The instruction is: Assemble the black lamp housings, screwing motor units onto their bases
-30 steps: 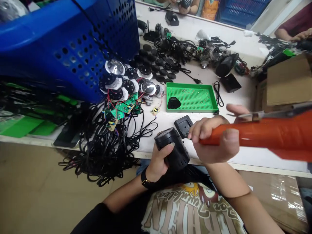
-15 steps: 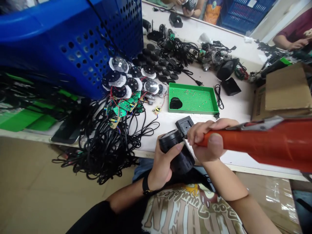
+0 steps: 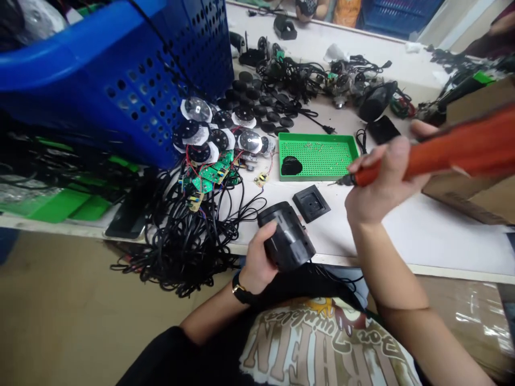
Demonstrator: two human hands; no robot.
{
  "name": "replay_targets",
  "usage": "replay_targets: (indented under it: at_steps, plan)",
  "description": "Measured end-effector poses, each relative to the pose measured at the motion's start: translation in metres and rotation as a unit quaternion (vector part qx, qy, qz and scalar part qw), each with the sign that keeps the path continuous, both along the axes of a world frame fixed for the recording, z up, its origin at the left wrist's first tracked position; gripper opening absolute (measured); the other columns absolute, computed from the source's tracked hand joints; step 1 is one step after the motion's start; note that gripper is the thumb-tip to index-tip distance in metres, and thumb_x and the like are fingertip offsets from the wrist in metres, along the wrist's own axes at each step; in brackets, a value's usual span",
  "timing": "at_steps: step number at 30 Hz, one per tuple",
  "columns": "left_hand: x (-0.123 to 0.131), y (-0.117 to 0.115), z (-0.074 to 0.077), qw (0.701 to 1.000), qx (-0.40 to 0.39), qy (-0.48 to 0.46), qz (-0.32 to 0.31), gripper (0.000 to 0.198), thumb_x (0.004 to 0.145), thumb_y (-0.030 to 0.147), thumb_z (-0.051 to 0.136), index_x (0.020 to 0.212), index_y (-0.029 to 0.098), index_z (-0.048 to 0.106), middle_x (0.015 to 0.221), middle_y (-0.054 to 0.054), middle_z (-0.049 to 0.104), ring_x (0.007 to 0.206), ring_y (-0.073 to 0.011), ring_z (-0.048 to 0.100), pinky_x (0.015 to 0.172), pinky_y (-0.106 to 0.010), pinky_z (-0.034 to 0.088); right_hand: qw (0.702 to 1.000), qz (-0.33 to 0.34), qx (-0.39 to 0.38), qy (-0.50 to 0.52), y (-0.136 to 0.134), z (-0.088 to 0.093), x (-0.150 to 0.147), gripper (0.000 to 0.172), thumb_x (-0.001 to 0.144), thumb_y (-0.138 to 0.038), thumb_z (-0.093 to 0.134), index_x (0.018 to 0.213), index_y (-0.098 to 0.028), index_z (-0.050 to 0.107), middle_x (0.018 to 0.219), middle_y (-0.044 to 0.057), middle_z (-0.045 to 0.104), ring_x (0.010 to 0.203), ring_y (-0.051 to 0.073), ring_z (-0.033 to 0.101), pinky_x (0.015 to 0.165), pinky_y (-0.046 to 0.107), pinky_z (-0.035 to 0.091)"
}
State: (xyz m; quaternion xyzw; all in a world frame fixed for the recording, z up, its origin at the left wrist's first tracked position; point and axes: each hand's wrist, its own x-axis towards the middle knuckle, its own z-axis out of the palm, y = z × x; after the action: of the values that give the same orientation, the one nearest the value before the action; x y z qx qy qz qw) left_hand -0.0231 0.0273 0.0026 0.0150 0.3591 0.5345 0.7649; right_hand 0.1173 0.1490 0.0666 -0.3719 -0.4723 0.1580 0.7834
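L hand [image 3: 257, 262] grips a black cylindrical plastic housing [image 3: 287, 241] at the white counter [image 3: 422, 236] edge. R hand [image 3: 382, 185] holds an orange powered screwdriver [image 3: 450, 147], tip near the green perforated plastic tray [image 3: 322, 155]. Black square plate [image 3: 311, 203] lies betw. housing & tray.

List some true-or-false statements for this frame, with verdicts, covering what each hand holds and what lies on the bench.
1. The left hand holds a black cylindrical housing. True.
2. The right hand grips a blue tool. False: it grips an orange power screwdriver.
3. The screwdriver's tip is pressed into the housing. False: the tip is apart from it, beside the near right corner of the green tray.
4. A black square plate lies on the table between the housing and the tray. True.
5. The green tray is empty. False: a black round part lies in it.
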Motion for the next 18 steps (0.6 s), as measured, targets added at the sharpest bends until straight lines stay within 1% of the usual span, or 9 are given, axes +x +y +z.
replay_targets:
  at_steps: [2,4,6,8,10,12,15,18]
  plan:
    - [-0.005,0.001,-0.001,0.998,0.033,-0.056,-0.024,0.071,0.063,0.064,0.088,0.113,0.016,0.072,0.107,-0.01,0.074,0.085,-0.0242,0.069,0.078,-0.037,0.058,0.998,0.009,-0.038,-0.041,0.023,-0.011,0.011,0.036,0.096,-0.055,0.065,0.12,-0.033,0.05,0.084,-0.003,0.053,0.055,0.014,0.052,0.056,0.031,0.049]
    - [-0.006,0.003,-0.002,0.993,0.058,-0.095,-0.038,0.077,0.065,0.071,0.082,0.116,0.014,0.071,0.107,-0.011,0.073,0.08,-0.0213,0.066,0.072,-0.034,0.056,0.993,0.029,-0.08,-0.085,0.041,-0.027,0.021,0.045,0.096,-0.064,0.061,0.127,-0.034,0.047,0.103,0.001,0.06,0.066,0.014,0.059,0.064,0.033,0.054]
    - [-0.005,0.005,-0.005,0.99,0.064,-0.117,-0.054,0.081,0.063,0.076,0.079,0.115,0.014,0.07,0.102,-0.011,0.071,0.071,-0.0178,0.059,0.064,-0.032,0.052,0.985,0.047,-0.108,-0.127,0.051,-0.04,0.028,0.05,0.098,-0.068,0.054,0.135,-0.036,0.044,0.117,0.005,0.062,0.084,0.018,0.066,0.074,0.037,0.059]
    - [-0.002,0.007,-0.009,0.989,0.063,-0.115,-0.069,0.084,0.062,0.081,0.076,0.113,0.015,0.068,0.097,-0.01,0.068,0.066,-0.0159,0.053,0.06,-0.031,0.047,0.979,0.061,-0.121,-0.152,0.053,-0.048,0.033,0.05,0.1,-0.066,0.053,0.139,-0.037,0.043,0.123,0.007,0.062,0.104,0.023,0.067,0.086,0.042,0.061]
    - [0.001,0.008,-0.012,0.99,0.064,-0.098,-0.081,0.086,0.06,0.086,0.072,0.112,0.018,0.066,0.095,-0.01,0.066,0.063,-0.0153,0.048,0.059,-0.032,0.042,0.977,0.068,-0.123,-0.16,0.05,-0.049,0.036,0.052,0.099,-0.062,0.057,0.141,-0.036,0.044,0.128,0.008,0.061,0.118,0.026,0.064,0.097,0.048,0.059]
    - [0.004,0.009,-0.013,0.99,0.067,-0.081,-0.088,0.088,0.058,0.089,0.069,0.112,0.019,0.065,0.094,-0.009,0.064,0.063,-0.0153,0.046,0.058,-0.032,0.039,0.974,0.079,-0.124,-0.17,0.045,-0.047,0.039,0.054,0.098,-0.061,0.059,0.143,-0.034,0.045,0.131,0.01,0.061,0.129,0.029,0.06,0.106,0.054,0.055]
    - [0.006,0.012,-0.011,0.991,0.072,-0.068,-0.086,0.087,0.057,0.088,0.07,0.111,0.02,0.064,0.093,-0.008,0.063,0.064,-0.0157,0.046,0.059,-0.032,0.039,0.971,0.085,-0.126,-0.186,0.036,-0.043,0.044,0.059,0.096,-0.061,0.061,0.148,-0.036,0.044,0.14,0.009,0.057,0.14,0.031,0.054,0.117,0.059,0.046]
    - [0.007,0.016,-0.01,0.993,0.072,-0.065,-0.07,0.085,0.057,0.085,0.074,0.111,0.02,0.066,0.095,-0.008,0.061,0.066,-0.016,0.047,0.059,-0.031,0.04,0.972,0.081,-0.115,-0.188,0.028,-0.04,0.049,0.068,0.095,-0.062,0.061,0.154,-0.04,0.037,0.15,0.007,0.05,0.147,0.031,0.049,0.124,0.06,0.04]
